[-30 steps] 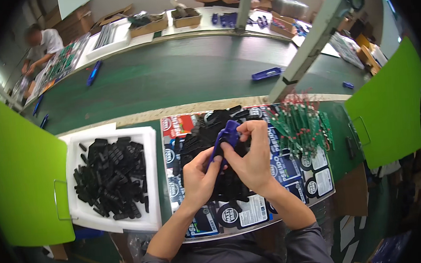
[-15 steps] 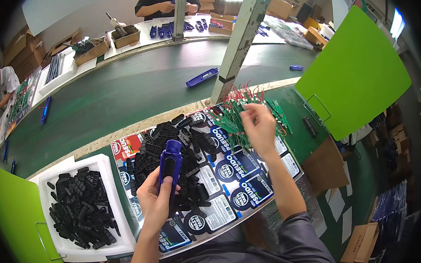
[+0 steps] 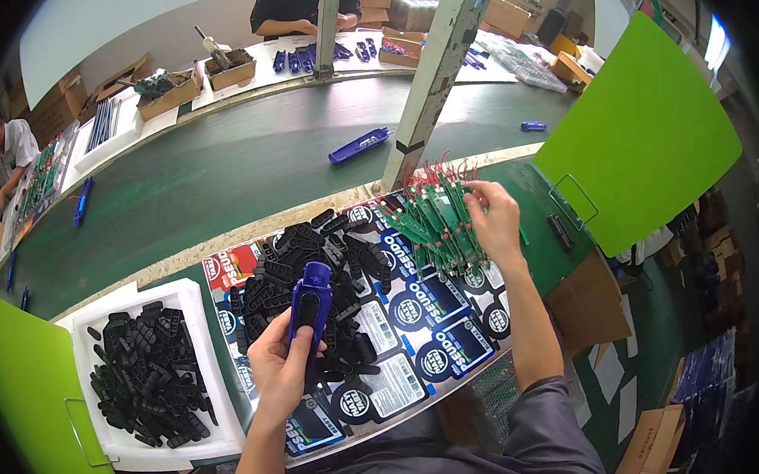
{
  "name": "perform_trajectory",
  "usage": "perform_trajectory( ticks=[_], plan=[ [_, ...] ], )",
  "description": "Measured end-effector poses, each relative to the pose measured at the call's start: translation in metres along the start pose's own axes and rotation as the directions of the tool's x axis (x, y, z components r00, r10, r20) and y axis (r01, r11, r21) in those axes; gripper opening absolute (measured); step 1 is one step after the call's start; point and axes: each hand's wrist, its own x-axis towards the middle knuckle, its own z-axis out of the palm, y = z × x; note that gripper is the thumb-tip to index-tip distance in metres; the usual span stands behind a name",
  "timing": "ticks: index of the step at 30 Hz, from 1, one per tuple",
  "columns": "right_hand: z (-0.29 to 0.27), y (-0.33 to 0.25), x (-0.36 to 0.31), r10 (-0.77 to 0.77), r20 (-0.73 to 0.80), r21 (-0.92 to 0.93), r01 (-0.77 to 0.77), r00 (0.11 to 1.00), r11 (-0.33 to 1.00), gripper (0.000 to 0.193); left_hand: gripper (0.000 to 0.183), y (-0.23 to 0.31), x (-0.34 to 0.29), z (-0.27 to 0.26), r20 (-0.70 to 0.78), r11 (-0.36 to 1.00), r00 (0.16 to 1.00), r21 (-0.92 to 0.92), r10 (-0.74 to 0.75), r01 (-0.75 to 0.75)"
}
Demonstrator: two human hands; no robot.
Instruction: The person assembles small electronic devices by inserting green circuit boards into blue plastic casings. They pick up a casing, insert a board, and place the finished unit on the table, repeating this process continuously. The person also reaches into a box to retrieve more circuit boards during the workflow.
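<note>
My left hand is closed around a long blue plastic casing, with the thumb pressed on its face. A black button pad lies in the upper face of that casing. Over at the right, my right hand is at the near right side of a heap of green circuit boards with thin red wires. Its thumb and fingers are bent together against the boards; what is between the fingertips is hidden. A loose pile of black button pads lies beyond and beside the casing.
A white foam tray of black rubber pieces stands at the left. Printed sheets cover the near worktop. Beyond runs a green conveyor belt carrying a blue casing. A metal post and bright green panels flank me. Two people work farther off.
My right hand has moved right and slightly down along the circuit boards. My left hand keeps the blue casing, slightly lower. The blue casing on the belt has shifted a little left.
</note>
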Motion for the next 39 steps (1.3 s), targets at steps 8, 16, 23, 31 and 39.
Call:
perform_trajectory(
  ticks=[8, 16, 23, 31, 39],
  plan=[
    [-0.045, -0.034, 0.008, 0.198, -0.031, 0.49, -0.158, 0.98, 0.857, 0.021, 0.028, 0.0, -0.001, 0.001, 0.026, 1.0, 0.999, -0.016, -0.021, 0.021],
    [-0.027, -0.084, -0.022, 0.099, 0.429, 0.794, -0.427, 0.898, 0.433, 0.023, 0.035, -0.006, -0.001, -0.008, 0.06, 0.998, 0.998, -0.056, -0.01, 0.013],
    [-0.003, -0.129, -0.042, -0.071, 0.606, 0.76, -0.551, 0.792, 0.344, 0.021, 0.034, -0.003, 0.0, -0.015, -0.001, 0.994, 1.0, -0.111, -0.017, 0.017],
    [-0.015, -0.178, -0.056, -0.121, 0.456, 0.83, -0.372, 0.882, 0.416, 0.03, 0.043, -0.005, -0.002, -0.019, 0.002, 0.947, 0.998, -0.317, -0.065, 0.063],
    [0.019, -0.215, -0.082, -0.203, 0.397, 0.816, -0.243, 0.895, 0.524, 0.027, 0.043, -0.002, -0.004, -0.011, 0.018, 0.901, 0.996, -0.424, -0.091, 0.089]
  ],
)
